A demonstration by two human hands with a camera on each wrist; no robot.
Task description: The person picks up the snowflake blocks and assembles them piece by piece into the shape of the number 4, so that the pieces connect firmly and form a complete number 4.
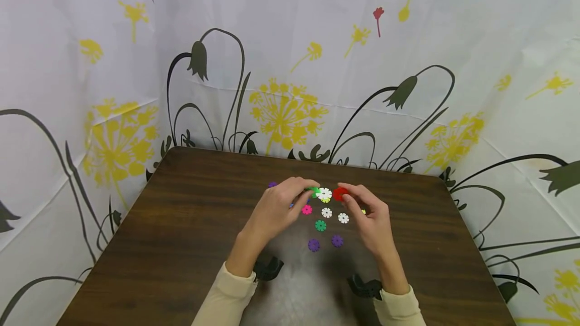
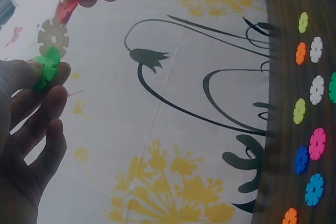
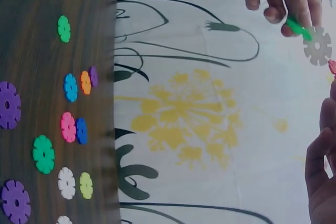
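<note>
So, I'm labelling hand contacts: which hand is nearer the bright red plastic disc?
Right: the right hand pinches the red disc. The left hand is apart from it, off to its left, pinching a green plastic disc.

A notched white disc [image 1: 323,193] is held raised, a green disc [image 2: 49,67] set crosswise at one edge; near its opposite edge, a red disc [image 1: 341,194] is pinched, whether joined being unclear.

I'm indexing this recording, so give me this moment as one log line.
left hand: pinches green piece | right hand: pinches red piece | white disc: between them | table: more discs
</note>
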